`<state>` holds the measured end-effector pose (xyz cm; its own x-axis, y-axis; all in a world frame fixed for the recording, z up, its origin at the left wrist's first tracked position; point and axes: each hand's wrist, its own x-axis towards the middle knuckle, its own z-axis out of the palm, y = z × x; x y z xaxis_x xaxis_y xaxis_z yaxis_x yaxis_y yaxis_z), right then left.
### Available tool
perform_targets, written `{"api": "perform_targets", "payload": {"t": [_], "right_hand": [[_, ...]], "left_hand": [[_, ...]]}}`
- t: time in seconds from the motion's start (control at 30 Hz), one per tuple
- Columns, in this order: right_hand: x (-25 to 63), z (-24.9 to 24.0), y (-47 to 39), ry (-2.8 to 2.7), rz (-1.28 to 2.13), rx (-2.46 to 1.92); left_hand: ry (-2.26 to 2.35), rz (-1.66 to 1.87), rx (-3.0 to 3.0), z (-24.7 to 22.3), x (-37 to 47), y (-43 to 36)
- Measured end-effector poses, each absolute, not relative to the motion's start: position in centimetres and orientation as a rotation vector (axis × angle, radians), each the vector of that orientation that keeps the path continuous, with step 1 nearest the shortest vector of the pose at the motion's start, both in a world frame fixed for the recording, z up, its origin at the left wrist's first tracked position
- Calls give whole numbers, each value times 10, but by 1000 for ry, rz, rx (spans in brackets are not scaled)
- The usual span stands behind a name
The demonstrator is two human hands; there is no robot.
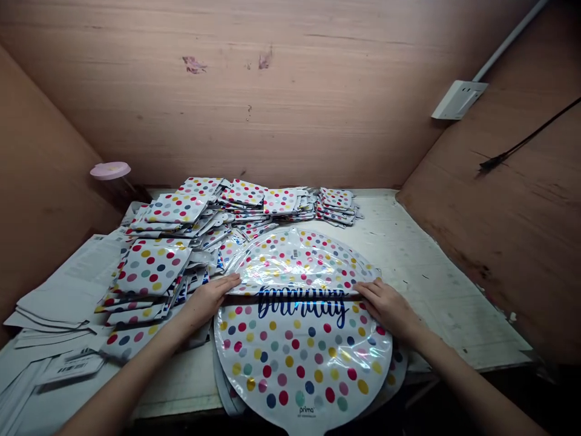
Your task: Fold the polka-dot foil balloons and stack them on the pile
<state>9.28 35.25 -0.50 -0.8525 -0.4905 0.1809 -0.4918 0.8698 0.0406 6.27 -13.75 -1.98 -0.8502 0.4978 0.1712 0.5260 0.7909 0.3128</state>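
Observation:
A flat, uninflated round foil balloon [290,363], white with multicoloured dots and blue "birthday" lettering, lies in front of me. Its upper part is folded over, and the crease runs crosswise through the lettering. At the left end of this fold, my left hand [213,297] grips the edge with its fingers together. My right hand [385,306] holds the right end the same way. Both thumbs are mostly hidden. More flat dotted balloons [397,369] show beneath this one, and its neck hangs past the table's front edge.
Stacks of folded dotted balloons [154,266] rise at the left, with more piles [336,203] along the back. Paper sheets [68,297] and barcode labels [70,366] lie far left. A pink-lidded container [110,171] stands by the left panel. Wooden panels [290,91] enclose the table [436,290].

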Motion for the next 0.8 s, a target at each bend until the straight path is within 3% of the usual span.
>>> {"api": "perform_targets", "payload": {"t": [0.1,0.17,0.3,0.43,0.6,0.8], "right_hand": [[94,2,360,-2909,-255,384],[92,9,363,-2888,-237,369],[82,10,361,-2798,249,923],[67,-3,366,-2832,720,1018],[34,-9,377,-2881,1195,366],[-38,-12,348,-2855,937,-187]], "left_hand": [[-2910,-602,-801,-21,62,-139],[-2940,-640,-758,-20,60,-140],[-2975,-721,-745,-19,54,-143],[-2995,-831,-771,-13,49,-150],[-3021,-809,-246,0,35,-126],[-3003,-461,348,11,-17,-73]]}}
